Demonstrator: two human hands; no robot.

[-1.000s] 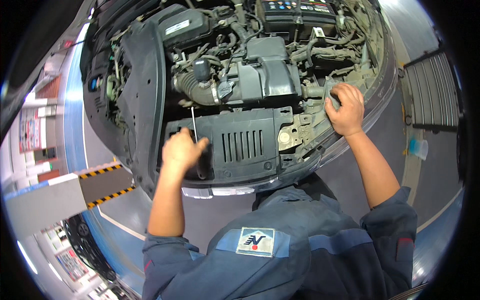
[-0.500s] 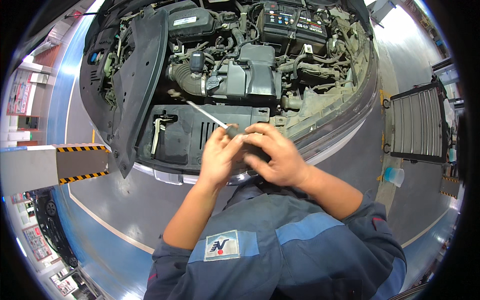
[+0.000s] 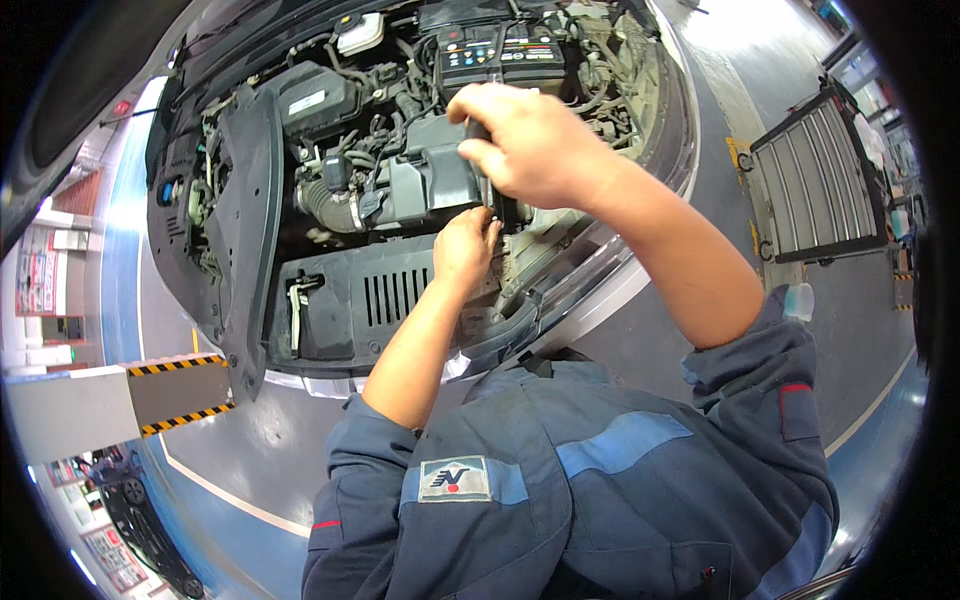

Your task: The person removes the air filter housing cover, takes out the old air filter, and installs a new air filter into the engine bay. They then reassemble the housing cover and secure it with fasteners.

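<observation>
Dark blue work jacket, long-sleeved, front seam down the middle. Lighter blue chest band. Left chest: white square patch, dark emblem, red dot. Left sleeve and right sleeve bunched near elbows, red trim on each.

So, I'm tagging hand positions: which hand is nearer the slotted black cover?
Left. The left hand is at the right end of the slotted black cover; the right hand is farther forward, just below the battery in the picture.
</observation>
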